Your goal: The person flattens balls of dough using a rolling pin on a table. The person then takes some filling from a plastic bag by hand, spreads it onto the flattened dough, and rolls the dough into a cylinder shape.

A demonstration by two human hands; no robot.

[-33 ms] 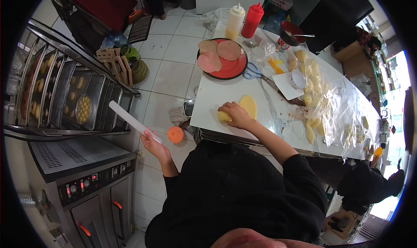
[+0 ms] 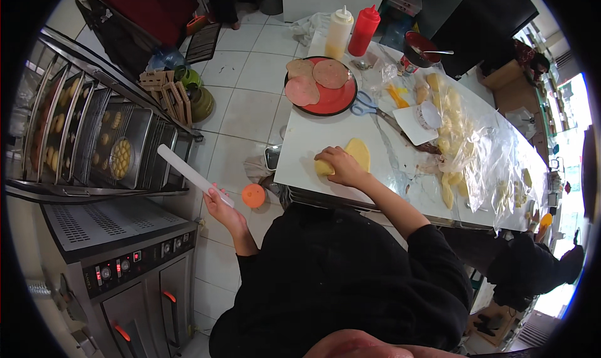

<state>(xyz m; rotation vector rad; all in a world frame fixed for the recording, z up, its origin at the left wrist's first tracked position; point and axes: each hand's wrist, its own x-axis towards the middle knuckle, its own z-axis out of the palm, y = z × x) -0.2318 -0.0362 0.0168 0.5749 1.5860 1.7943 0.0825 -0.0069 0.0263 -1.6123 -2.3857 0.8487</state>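
Observation:
My left hand is wrapped round one end of a white rolling pin, held out over the floor to the left of the table. On the white tabletop, my right hand lies with bent fingers on a piece of yellow dough, partly covering it. A flattened oval of dough shows just beyond the fingers. Whether the two dough parts join is hidden under the hand. Farther back, slices of round pink meat rest on a red plate with a black rim.
Blue-handled scissors lie right of the plate. Behind stand a red squeeze bottle and a pale one. Clear plastic covers many dough pieces at right. A tray rack and a steel oven stand left.

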